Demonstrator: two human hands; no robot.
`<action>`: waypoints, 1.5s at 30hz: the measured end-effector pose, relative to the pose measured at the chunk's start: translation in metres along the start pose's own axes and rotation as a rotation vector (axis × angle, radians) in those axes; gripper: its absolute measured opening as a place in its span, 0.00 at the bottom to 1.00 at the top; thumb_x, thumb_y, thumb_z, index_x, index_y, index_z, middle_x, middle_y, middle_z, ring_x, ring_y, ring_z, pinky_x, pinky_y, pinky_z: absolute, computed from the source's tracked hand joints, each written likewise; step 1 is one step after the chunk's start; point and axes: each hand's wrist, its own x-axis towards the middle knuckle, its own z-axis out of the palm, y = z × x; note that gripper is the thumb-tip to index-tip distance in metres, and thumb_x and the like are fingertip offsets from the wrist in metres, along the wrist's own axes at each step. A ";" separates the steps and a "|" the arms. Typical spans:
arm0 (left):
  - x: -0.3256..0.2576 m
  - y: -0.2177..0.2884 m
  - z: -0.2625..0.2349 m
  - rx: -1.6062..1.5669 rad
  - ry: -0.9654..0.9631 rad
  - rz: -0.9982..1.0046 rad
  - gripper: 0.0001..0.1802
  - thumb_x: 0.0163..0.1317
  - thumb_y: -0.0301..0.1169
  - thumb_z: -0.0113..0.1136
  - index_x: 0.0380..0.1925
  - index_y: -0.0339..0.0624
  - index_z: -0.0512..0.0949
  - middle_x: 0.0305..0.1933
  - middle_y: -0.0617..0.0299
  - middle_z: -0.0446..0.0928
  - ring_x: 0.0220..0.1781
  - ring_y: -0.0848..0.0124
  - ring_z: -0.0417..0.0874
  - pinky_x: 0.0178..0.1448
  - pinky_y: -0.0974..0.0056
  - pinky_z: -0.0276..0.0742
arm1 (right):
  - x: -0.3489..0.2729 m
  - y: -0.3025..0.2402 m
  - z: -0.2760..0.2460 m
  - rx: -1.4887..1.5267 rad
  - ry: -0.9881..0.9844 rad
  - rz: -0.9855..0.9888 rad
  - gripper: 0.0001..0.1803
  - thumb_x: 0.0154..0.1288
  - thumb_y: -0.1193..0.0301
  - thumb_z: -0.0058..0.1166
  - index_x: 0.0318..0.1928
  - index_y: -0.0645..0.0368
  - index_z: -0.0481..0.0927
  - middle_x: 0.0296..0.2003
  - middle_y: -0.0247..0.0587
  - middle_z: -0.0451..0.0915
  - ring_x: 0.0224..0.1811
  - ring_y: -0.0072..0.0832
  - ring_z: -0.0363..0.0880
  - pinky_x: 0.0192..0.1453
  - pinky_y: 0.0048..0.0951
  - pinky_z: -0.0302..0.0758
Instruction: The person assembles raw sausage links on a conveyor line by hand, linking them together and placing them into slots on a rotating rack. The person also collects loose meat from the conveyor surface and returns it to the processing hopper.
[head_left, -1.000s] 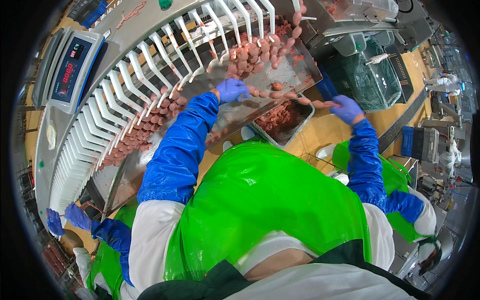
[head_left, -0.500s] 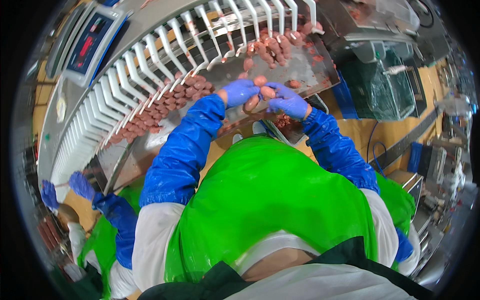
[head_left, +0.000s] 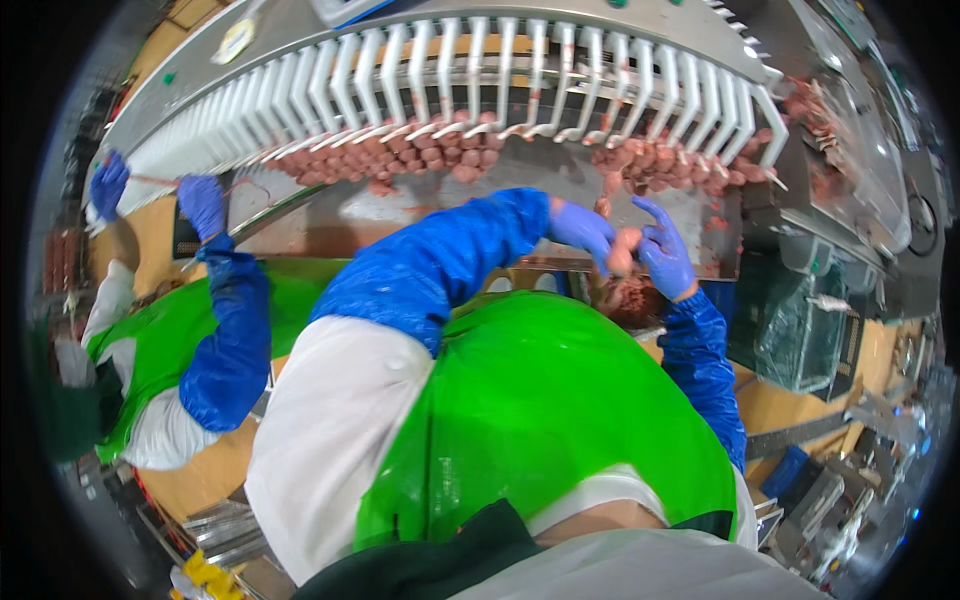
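Note:
A short string of pale pink sausage links [head_left: 624, 250] is between my two gloved hands, over the near edge of the metal trough. My left hand [head_left: 584, 232] is closed at the left side of the links, its fingers pointing down. My right hand [head_left: 668, 254] grips them from the right, with one finger stretched out toward the trough. Further links [head_left: 613, 183] trail from the pile beyond my hands. Where the fingers meet the links is partly hidden. Just below is a bin of reddish meat scraps [head_left: 634, 300].
White hooked arms [head_left: 480, 75] line the trough's far side. Sausage piles lie left [head_left: 425, 155] and right [head_left: 680, 165] under them. Another person's gloved hand [head_left: 202, 205] works at far left. A green-lined bin [head_left: 795, 325] stands at right.
My view has swung, so the trough and rack appear further left and more level. My hands have moved along to the right-hand pile, and my right finger now stretches away from the links.

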 end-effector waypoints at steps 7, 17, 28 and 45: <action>0.001 0.002 -0.025 -0.028 0.111 -0.401 0.16 0.65 0.34 0.49 0.43 0.34 0.80 0.50 0.53 0.80 0.53 0.69 0.79 0.59 0.63 0.72 | 0.019 -0.004 -0.001 -0.166 -0.029 -0.072 0.31 0.62 0.79 0.48 0.67 0.58 0.65 0.28 0.26 0.71 0.29 0.14 0.68 0.36 0.16 0.68; -0.053 -0.012 -0.021 -0.618 0.587 0.251 0.20 0.61 0.33 0.59 0.52 0.36 0.76 0.51 0.60 0.78 0.53 0.70 0.78 0.61 0.64 0.71 | 0.033 -0.072 -0.001 -0.028 -0.311 0.049 0.33 0.63 0.73 0.54 0.68 0.60 0.63 0.57 0.42 0.73 0.53 0.26 0.75 0.54 0.29 0.75; -0.012 -0.115 -0.079 0.326 1.125 -0.039 0.30 0.65 0.39 0.60 0.62 0.33 0.66 0.57 0.53 0.74 0.57 0.63 0.75 0.63 0.63 0.69 | 0.095 -0.072 0.014 -1.077 0.378 -0.634 0.18 0.63 0.67 0.54 0.54 0.51 0.78 0.41 0.45 0.83 0.43 0.44 0.81 0.47 0.42 0.77; 0.095 -0.074 0.097 0.402 0.031 0.014 0.15 0.68 0.23 0.49 0.54 0.34 0.75 0.55 0.57 0.77 0.57 0.69 0.77 0.62 0.64 0.71 | -0.375 0.283 0.078 -0.013 1.480 0.376 0.19 0.67 0.59 0.53 0.51 0.58 0.80 0.43 0.46 0.83 0.48 0.36 0.82 0.57 0.34 0.76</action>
